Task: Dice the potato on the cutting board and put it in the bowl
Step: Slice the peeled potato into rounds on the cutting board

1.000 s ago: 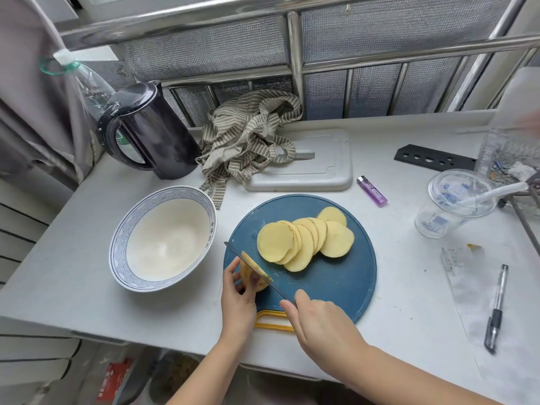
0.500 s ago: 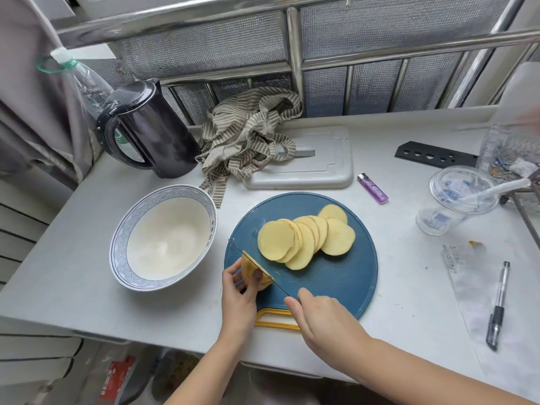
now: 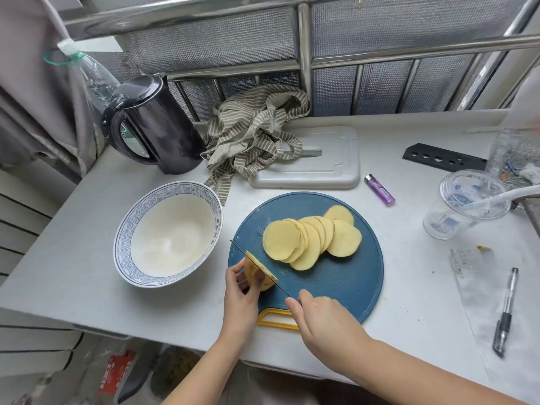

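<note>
A round blue cutting board (image 3: 344, 285) with a yellow handle lies near the table's front edge. Several round potato slices (image 3: 309, 238) overlap in a fan on it. My left hand (image 3: 241, 293) pinches the remaining potato end piece (image 3: 260, 271) at the board's left edge. My right hand (image 3: 324, 320) grips a knife (image 3: 257, 266) whose thin blade runs diagonally along the cut face of that piece. A white bowl (image 3: 128, 229) with a blue patterned rim stands empty to the left of the board.
A black kettle (image 3: 157, 127) and a striped cloth (image 3: 254, 133) sit at the back, beside a white board (image 3: 330, 168). A purple lighter (image 3: 379, 190), a plastic cup (image 3: 464, 203), paper and a pen (image 3: 505, 311) lie to the right.
The knife blade has shifted slightly along the potato end piece while my left hand keeps hold of it. The slices and the bowl have not moved.
</note>
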